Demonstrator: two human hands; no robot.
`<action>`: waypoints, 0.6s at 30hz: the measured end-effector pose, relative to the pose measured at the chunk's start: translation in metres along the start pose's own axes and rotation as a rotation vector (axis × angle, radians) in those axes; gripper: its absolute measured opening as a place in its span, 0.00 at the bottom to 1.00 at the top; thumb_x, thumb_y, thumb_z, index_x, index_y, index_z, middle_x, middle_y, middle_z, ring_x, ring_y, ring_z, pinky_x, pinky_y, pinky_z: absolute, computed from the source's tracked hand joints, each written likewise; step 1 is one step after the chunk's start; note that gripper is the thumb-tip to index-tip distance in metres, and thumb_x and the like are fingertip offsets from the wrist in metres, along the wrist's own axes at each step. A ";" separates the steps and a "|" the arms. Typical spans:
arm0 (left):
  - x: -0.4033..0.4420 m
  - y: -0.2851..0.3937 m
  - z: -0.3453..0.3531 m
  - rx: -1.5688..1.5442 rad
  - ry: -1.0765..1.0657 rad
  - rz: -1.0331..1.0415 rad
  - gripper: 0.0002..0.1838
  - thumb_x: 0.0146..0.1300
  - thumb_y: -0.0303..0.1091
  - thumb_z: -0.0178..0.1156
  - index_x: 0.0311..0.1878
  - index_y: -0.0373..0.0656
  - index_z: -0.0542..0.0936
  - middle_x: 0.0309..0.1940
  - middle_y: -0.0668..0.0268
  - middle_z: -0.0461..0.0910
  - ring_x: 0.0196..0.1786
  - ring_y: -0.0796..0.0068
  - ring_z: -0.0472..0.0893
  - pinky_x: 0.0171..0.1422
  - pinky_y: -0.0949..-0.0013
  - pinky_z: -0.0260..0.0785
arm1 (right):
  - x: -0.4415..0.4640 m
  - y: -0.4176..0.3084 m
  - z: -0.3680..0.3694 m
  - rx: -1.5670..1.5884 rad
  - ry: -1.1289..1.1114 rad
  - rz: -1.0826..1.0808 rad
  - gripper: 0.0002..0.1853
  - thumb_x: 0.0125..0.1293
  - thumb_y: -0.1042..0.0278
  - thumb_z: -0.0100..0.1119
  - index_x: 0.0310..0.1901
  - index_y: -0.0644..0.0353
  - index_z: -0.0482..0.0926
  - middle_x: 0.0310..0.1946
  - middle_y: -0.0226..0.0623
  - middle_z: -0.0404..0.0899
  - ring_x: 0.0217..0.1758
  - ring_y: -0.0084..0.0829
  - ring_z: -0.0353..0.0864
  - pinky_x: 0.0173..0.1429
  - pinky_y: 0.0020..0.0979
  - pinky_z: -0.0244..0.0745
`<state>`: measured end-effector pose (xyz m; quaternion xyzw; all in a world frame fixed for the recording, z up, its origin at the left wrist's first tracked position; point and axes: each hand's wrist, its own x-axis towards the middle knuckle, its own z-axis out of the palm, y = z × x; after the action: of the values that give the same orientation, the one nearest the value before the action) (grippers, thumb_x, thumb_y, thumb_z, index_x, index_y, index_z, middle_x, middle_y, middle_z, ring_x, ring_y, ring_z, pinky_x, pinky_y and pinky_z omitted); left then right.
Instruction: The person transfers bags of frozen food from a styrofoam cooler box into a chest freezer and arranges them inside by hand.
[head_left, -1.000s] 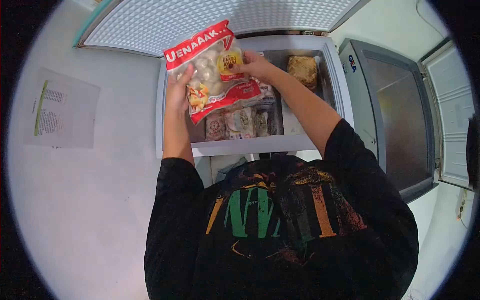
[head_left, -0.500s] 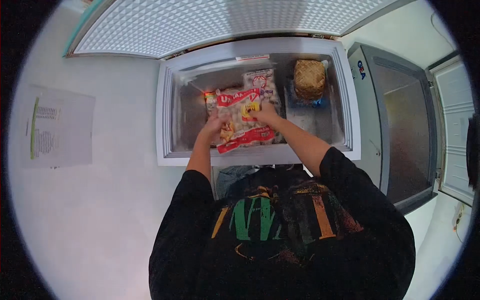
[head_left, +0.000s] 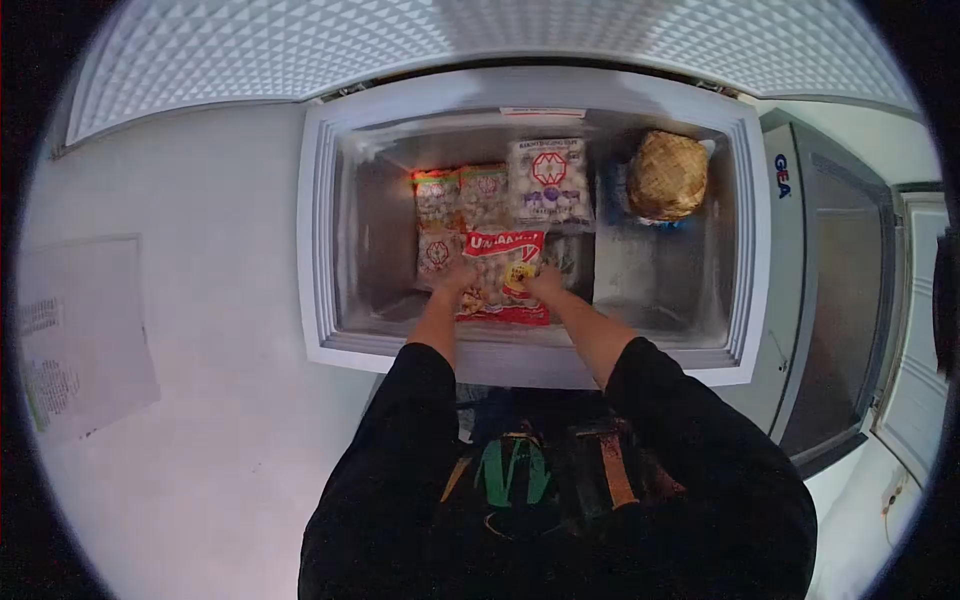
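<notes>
A clear bag of round pale meatballs with red printed bands (head_left: 492,268) lies low in the chest freezer, near its front wall. My left hand (head_left: 455,279) grips its left side, and my right hand (head_left: 545,284) is closed on the right side beside a yellow label. Fingertips are partly hidden against the bag. Behind it sits a white bag with a red octagonal logo (head_left: 549,185). Two smaller packs, one at the far left (head_left: 436,198) and one beside it (head_left: 485,196), lie behind too. Another small pack (head_left: 437,252) is next to my left hand.
A woven basket (head_left: 668,176) stands in the freezer's right part. The freezer rim (head_left: 530,368) runs around the hands, with the raised lid (head_left: 380,55) behind. To the right is a grey appliance (head_left: 835,300); a paper sheet (head_left: 90,340) is at left.
The red-banded bag has gone down deeper into the freezer with both hands on it and now lies flatter. Packs it covered have come into sight. The camera view has shifted.
</notes>
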<state>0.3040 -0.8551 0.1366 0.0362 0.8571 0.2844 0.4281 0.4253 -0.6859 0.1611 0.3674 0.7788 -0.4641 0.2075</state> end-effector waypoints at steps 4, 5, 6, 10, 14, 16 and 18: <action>0.004 0.000 -0.006 -0.089 -0.044 0.113 0.37 0.55 0.44 0.57 0.63 0.38 0.53 0.57 0.51 0.61 0.55 0.62 0.68 0.51 0.61 0.67 | 0.008 0.006 -0.014 -0.005 -0.037 -0.039 0.20 0.46 0.66 0.61 0.42 0.67 0.75 0.37 0.48 0.77 0.41 0.38 0.78 0.45 0.33 0.71; -0.007 0.009 -0.012 -0.078 -0.023 0.116 0.38 0.54 0.44 0.57 0.63 0.37 0.53 0.58 0.51 0.60 0.57 0.62 0.67 0.51 0.61 0.67 | 0.007 0.003 -0.022 0.185 -0.111 -0.009 0.18 0.48 0.69 0.59 0.42 0.67 0.75 0.36 0.45 0.77 0.40 0.36 0.77 0.44 0.33 0.71; -0.029 0.028 -0.025 -0.144 0.030 0.079 0.43 0.52 0.45 0.60 0.64 0.37 0.47 0.58 0.50 0.60 0.55 0.61 0.68 0.53 0.62 0.65 | 0.004 -0.004 -0.029 0.374 -0.187 0.023 0.16 0.50 0.72 0.57 0.42 0.68 0.75 0.36 0.42 0.78 0.38 0.34 0.77 0.44 0.33 0.72; -0.148 0.126 -0.079 -0.558 0.077 -0.018 0.48 0.51 0.40 0.62 0.66 0.37 0.42 0.58 0.53 0.60 0.52 0.64 0.69 0.52 0.66 0.65 | -0.022 -0.064 -0.066 0.393 -0.267 -0.165 0.13 0.52 0.76 0.54 0.41 0.69 0.74 0.34 0.40 0.77 0.37 0.29 0.77 0.35 0.31 0.74; -0.132 0.091 -0.084 -0.901 0.230 0.341 0.40 0.55 0.33 0.59 0.65 0.39 0.47 0.57 0.57 0.62 0.51 0.68 0.70 0.49 0.67 0.67 | -0.001 -0.104 -0.072 0.444 -0.354 -0.223 0.15 0.54 0.72 0.54 0.43 0.68 0.73 0.36 0.40 0.76 0.38 0.28 0.77 0.35 0.30 0.74; -0.159 0.102 -0.090 -1.102 0.258 0.525 0.30 0.58 0.28 0.54 0.63 0.42 0.55 0.54 0.62 0.65 0.49 0.69 0.70 0.48 0.66 0.67 | 0.010 -0.112 -0.071 0.474 -0.370 -0.398 0.18 0.55 0.69 0.55 0.47 0.66 0.70 0.41 0.38 0.75 0.40 0.29 0.76 0.39 0.31 0.73; -0.199 0.114 -0.101 -1.151 0.370 0.498 0.28 0.58 0.26 0.53 0.61 0.44 0.56 0.52 0.63 0.66 0.49 0.70 0.70 0.49 0.66 0.67 | -0.017 -0.131 -0.092 0.451 -0.364 -0.404 0.19 0.56 0.67 0.55 0.48 0.65 0.69 0.43 0.38 0.74 0.41 0.29 0.76 0.40 0.31 0.72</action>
<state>0.3326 -0.8670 0.3851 -0.0509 0.5933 0.7901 0.1459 0.3377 -0.6509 0.2912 0.1536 0.6641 -0.7139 0.1607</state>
